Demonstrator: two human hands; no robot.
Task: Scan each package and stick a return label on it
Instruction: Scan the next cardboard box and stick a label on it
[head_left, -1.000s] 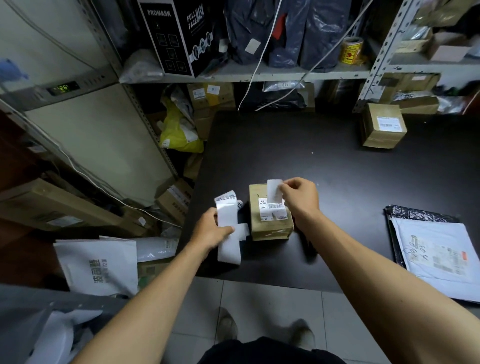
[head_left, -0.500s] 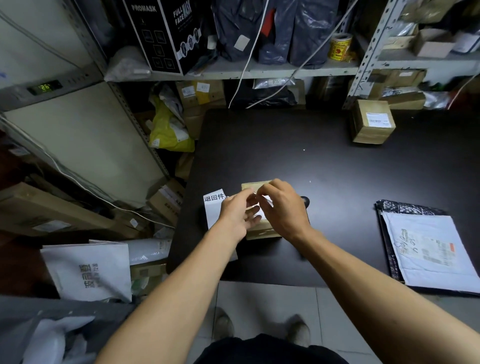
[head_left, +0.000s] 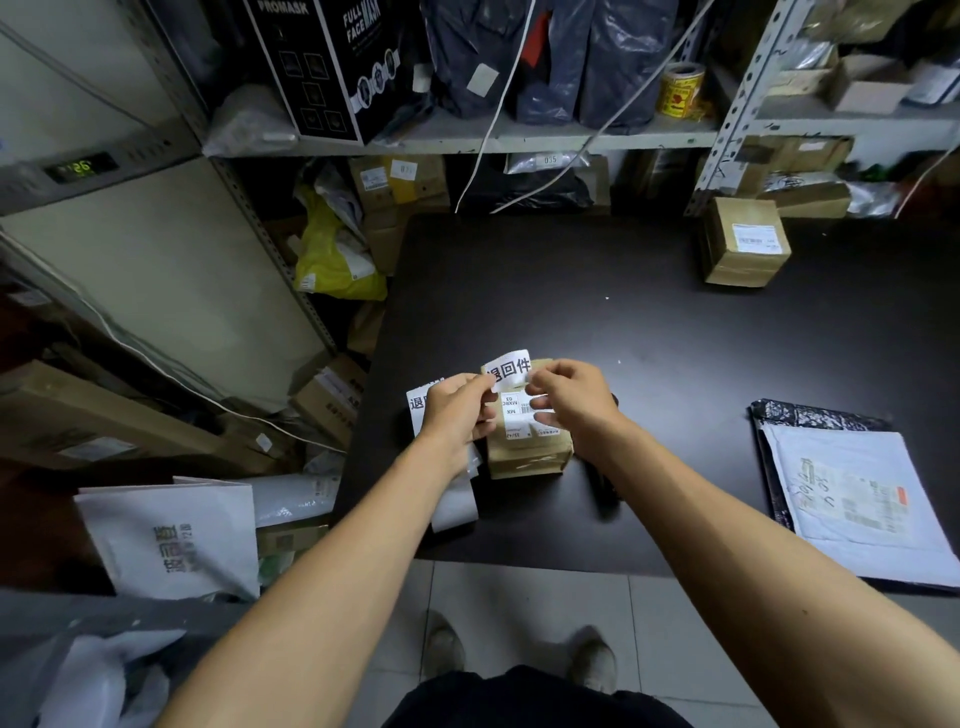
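Two hands shared one return label (head_left: 510, 370) above the small box (head_left: 527, 441) near the bench (head_left: 649, 338) edge: left hand (head_left: 453, 410) also gripping the label strip (head_left: 451, 499), right hand (head_left: 570, 397) pinching. Best lowered flat, clear of the barcode, then smoothed down.

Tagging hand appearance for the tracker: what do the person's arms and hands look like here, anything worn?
Both arms are bare from the bottom edge of the head view up to the fingers: no sleeves show. The left hand and the right hand wear no gloves, and no watch, band or ring can be seen on the sides that show. No markings are visible on either arm. Fingernails look short and plain.
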